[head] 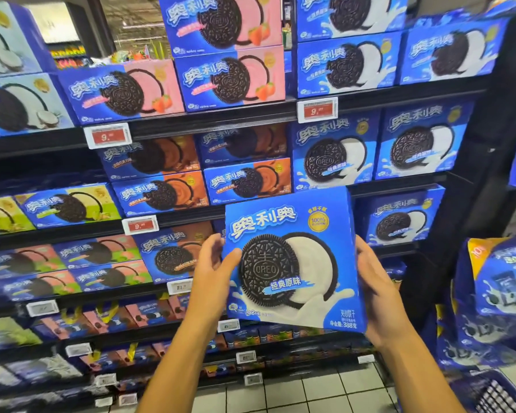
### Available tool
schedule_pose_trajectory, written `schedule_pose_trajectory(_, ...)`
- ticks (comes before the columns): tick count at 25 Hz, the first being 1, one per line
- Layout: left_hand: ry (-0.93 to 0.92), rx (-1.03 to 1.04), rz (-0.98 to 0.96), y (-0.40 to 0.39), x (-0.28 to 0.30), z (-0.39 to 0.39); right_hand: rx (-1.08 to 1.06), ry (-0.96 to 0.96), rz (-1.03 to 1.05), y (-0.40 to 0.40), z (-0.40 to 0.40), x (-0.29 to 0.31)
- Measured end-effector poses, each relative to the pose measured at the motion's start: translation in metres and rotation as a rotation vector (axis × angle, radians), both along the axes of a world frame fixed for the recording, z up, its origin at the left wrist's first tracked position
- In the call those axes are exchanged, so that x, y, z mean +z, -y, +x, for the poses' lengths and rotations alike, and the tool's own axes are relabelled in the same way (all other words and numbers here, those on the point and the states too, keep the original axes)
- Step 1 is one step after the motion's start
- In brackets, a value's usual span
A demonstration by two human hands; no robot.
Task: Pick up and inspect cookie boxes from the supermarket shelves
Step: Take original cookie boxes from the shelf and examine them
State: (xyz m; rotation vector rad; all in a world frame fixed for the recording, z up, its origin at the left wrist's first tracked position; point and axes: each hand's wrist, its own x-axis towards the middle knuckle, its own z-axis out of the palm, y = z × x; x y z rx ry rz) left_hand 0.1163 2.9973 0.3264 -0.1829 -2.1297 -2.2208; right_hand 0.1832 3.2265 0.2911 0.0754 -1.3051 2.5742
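Midway through: one blue cookie box [292, 260] already off the shelves [209, 117], held upright in front of them, left hand [213, 272] and right hand [376, 290] fingers curled around its side edges, inspection underway, other boxes untouched.

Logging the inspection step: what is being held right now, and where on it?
A blue cardboard cookie box, front facing the camera: left hand on its left edge, right hand on its right edge.

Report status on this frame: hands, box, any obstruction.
Left hand and right hand each grip a side edge of the blue cookie box. Box off the shelves, front face to camera. Nothing in the way.
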Motion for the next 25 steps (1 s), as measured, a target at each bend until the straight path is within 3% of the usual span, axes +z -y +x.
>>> schedule_pose_trajectory(3, -0.067, -0.26, -0.09, -0.044, 0.001, 0.023, -0.063, 0.01, 0.15, -0.004, -0.004, 0.007)
schedule_pose_trajectory(5, 0.016, -0.404, -0.011, -0.078, 0.001, 0.033, -0.064, 0.014, 0.229, -0.001, -0.002, 0.011)
schedule_pose_trajectory(9, -0.01, -0.308, 0.087, -0.097, -0.003, 0.039, -0.028, 0.006, 0.429, 0.002, 0.005, 0.018)
schedule_pose_trajectory(13, 0.161, -0.281, 0.488, -0.087, -0.02, 0.036, 0.037, 0.021, 0.503, -0.014, 0.005, 0.016)
schedule_pose_trajectory(16, 0.305, -0.226, 0.674, -0.083, -0.031, 0.038, -0.082, 0.061, 0.494, -0.04, 0.001, -0.002)
schedule_pose_trajectory(20, 0.263, -0.281, 0.706, -0.075, -0.043, 0.044, -0.209, 0.157, 0.386, -0.079, 0.0, -0.023)
schedule_pose_trajectory(25, 0.309, -0.42, 0.918, -0.077, -0.048, 0.049, 0.043, 0.143, 0.185, -0.09, 0.011, -0.029)
